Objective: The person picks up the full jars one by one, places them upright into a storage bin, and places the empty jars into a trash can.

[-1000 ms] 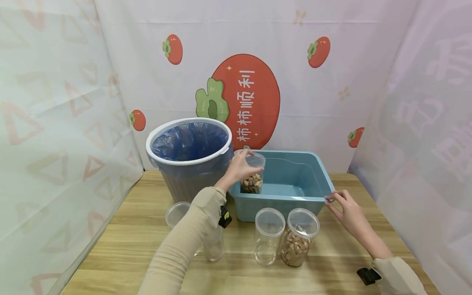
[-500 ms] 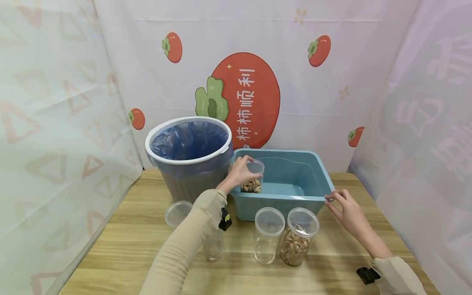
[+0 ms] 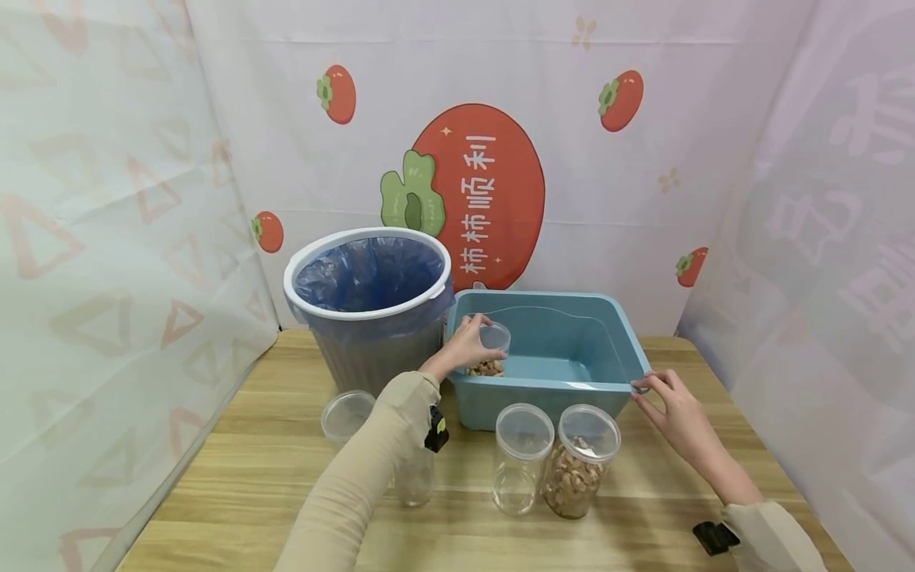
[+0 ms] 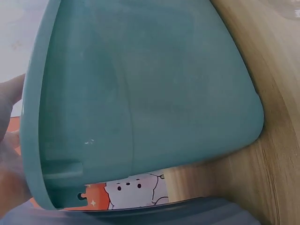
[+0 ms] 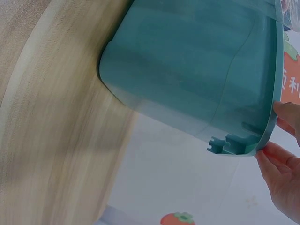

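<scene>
My left hand (image 3: 466,346) grips a clear lidded jar of nuts (image 3: 492,368) by its top, inside the left part of a blue plastic tub (image 3: 550,385). The tub's front wall hides the jar's lower part. At the tub's front right corner, my right hand (image 3: 675,411) pinches the rim between fingers and thumb. That pinch also shows in the right wrist view, where the right hand (image 5: 281,183) holds the corner of the tub (image 5: 183,70). In the left wrist view, the left hand (image 4: 13,168) is partly seen beyond the tub's rim (image 4: 32,112).
A waste bin (image 3: 368,316) with a blue liner stands left of the tub. In front are a clear jar (image 3: 520,457) and a jar of brown pieces (image 3: 574,477). More clear jars (image 3: 347,415) stand partly behind the left sleeve (image 3: 360,469) on the wooden table (image 3: 236,477).
My left hand has lowered the jar of nuts deeper into the tub, so less of the nuts shows above the front rim. The right hand keeps its place on the corner.
</scene>
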